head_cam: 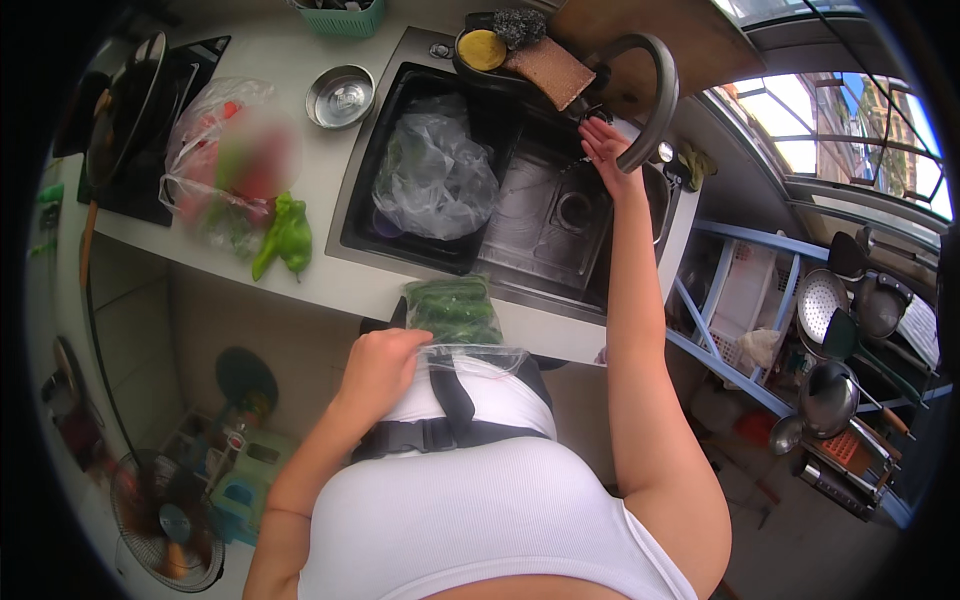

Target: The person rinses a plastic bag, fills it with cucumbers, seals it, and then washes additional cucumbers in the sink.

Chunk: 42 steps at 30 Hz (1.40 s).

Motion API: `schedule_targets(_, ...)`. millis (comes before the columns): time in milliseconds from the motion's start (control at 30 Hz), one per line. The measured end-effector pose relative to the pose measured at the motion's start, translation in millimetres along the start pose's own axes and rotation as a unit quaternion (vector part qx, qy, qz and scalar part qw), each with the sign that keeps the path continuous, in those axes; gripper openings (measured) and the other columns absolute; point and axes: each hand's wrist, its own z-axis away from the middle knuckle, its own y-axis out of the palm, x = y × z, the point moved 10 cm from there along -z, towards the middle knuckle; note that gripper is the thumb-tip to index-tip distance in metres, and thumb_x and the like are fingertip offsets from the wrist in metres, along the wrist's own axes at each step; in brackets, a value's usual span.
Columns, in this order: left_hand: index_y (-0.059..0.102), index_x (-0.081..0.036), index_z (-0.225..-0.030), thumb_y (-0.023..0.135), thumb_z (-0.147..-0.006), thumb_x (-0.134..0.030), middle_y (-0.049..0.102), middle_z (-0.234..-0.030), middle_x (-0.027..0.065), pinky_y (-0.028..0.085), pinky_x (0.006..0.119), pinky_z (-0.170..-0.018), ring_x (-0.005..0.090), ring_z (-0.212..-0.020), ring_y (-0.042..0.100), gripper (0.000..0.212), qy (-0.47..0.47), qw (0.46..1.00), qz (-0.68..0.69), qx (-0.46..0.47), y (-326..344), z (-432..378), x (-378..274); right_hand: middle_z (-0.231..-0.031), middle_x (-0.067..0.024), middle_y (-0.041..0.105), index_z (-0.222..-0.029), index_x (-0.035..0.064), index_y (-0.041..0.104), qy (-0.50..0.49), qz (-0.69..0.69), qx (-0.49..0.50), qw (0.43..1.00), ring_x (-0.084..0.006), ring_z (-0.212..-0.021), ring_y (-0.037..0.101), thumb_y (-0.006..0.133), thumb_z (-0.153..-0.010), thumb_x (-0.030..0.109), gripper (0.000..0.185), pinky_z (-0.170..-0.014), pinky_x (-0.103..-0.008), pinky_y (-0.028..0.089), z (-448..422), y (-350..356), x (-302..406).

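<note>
My left hand pinches the edge of a clear plastic bag of green vegetables, held at the counter's front edge before my waist. My right hand reaches over the right sink basin, fingers spread and palm showing, beneath the curved metal faucet; it holds nothing. Crumpled clear plastic bags lie in the black left basin. On the counter to the left, green peppers lie beside a clear plastic bag of red and green produce, partly blurred.
A round steel bowl stands left of the sink. Behind the basins are a copper-coloured scrubbing sponge, a yellow round sponge and a steel wool pad. A lidded pan sits on the cooktop. A blue rack with hanging utensils stands right.
</note>
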Motion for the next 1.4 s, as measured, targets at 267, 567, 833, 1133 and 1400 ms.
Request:
schedule_targets(267,0.071,-0.001,-0.094,0.061,-0.074,0.004,0.069,-0.084,0.0167,0.054,0.038,-0.068,0.0335,-0.074,0.066,0.024,-0.003,1.000,0.005,0.011,-1,-4,0,-0.091,-0.0158,0.070,-0.090,0.0039,0.073,-0.174,0.470,0.065,0.863,-0.0330,-0.085,0.067,0.052,-0.082,0.005,0.022,-0.078,-0.0397,0.053,68,157,-114)
schedule_targets(567,0.072,-0.002,-0.095,0.061,-0.074,0.005,0.069,-0.087,0.0165,0.055,0.037,-0.068,0.0325,-0.075,0.067,0.025,-0.011,1.000,0.026,0.010,-1,-3,5,-0.104,-0.0228,0.063,-0.096,0.0023,0.065,-0.049,0.625,0.095,0.773,-0.0400,-0.098,0.061,0.068,-0.075,0.018,0.027,-0.082,-0.0475,0.050,-5,226,-201)
schedule_targets(833,0.072,-0.001,-0.094,0.060,-0.074,0.005,0.069,-0.085,0.0167,0.054,0.038,-0.067,0.0333,-0.074,0.067,0.024,-0.008,0.999,0.037,0.006,-3,-6,6,-0.135,-0.0229,0.048,-0.125,0.0051,0.052,-0.058,0.589,0.027,0.806,-0.0387,-0.114,0.055,0.082,-0.064,0.030,0.072,-0.089,-0.0443,0.050,-8,233,-197)
schedule_targets(1133,0.071,-0.001,-0.095,0.061,-0.073,0.005,0.069,-0.084,0.0174,0.054,0.038,-0.067,0.0328,-0.073,0.067,0.026,0.005,0.999,0.037,-0.011,-4,-4,3,-0.098,-0.0138,0.066,-0.108,0.0050,0.062,-0.099,0.528,0.090,0.838,-0.0347,-0.095,0.063,0.084,-0.063,0.023,0.053,-0.082,-0.0425,0.051,32,208,-155)
schedule_targets(1400,0.071,0.000,-0.099,0.065,-0.079,0.001,0.068,-0.081,0.0184,0.050,0.033,-0.059,0.0280,-0.063,0.065,0.021,0.003,0.998,0.058,-0.023,-5,-7,5,-0.088,-0.0074,0.064,-0.092,0.0045,0.069,-0.233,0.474,-0.036,0.848,-0.0190,-0.074,0.065,0.083,-0.069,0.010,0.028,-0.066,-0.0280,0.053,154,142,15)
